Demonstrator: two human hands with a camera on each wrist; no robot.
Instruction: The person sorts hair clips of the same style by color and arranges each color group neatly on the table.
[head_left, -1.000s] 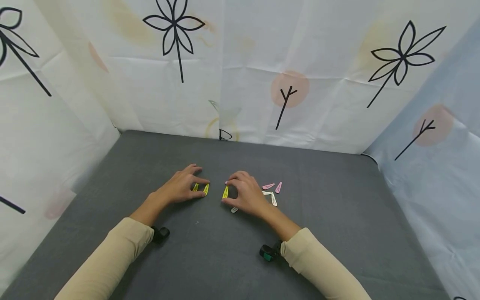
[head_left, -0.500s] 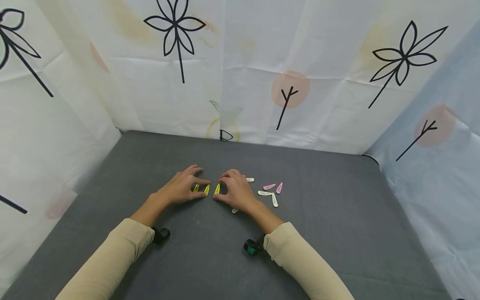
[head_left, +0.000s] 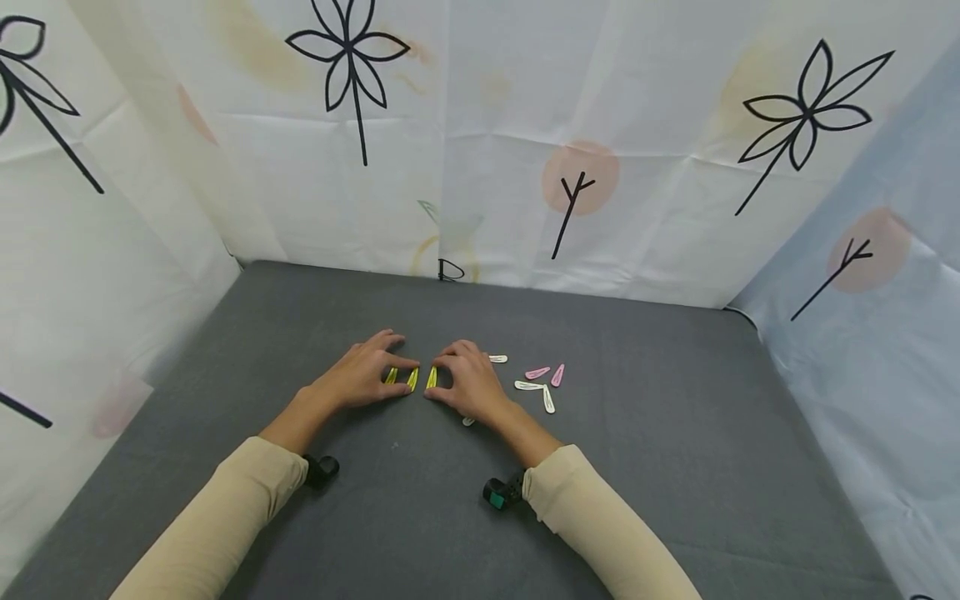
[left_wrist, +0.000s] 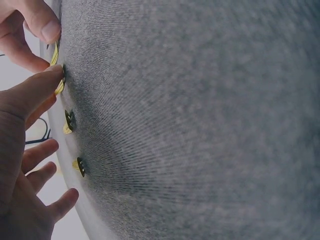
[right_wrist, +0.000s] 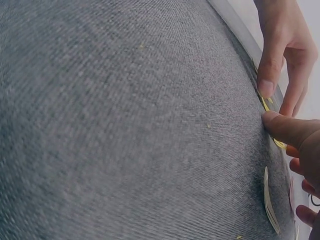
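Note:
Yellow snap hair clips stand in a row in the head view. My left hand (head_left: 360, 375) pinches one yellow hair clip (head_left: 412, 379) between thumb and index finger, its other fingers spread. A second yellow clip (head_left: 392, 375) sits behind it, within the span of that hand. In the left wrist view, two yellow clips (left_wrist: 68, 122) (left_wrist: 79, 166) rest on the cloth beside the left fingers. My right hand (head_left: 472, 383) pinches another yellow hair clip (head_left: 431, 377) by its ends, close to the right of the left hand's clip. The thumbs nearly meet in the right wrist view.
Right of the hands lie white clips (head_left: 528, 385) (head_left: 549, 400) and pink clips (head_left: 537, 372) (head_left: 558, 375). More white clips (head_left: 498, 358) (head_left: 468, 421) show partly behind the right hand. Printed fabric walls (head_left: 495, 208) border the grey cloth-covered table (head_left: 420, 517).
My right hand has moved left with its yellow clip, up close to the left hand's clip, uncovering a white clip behind it. The left hand has stayed in place.

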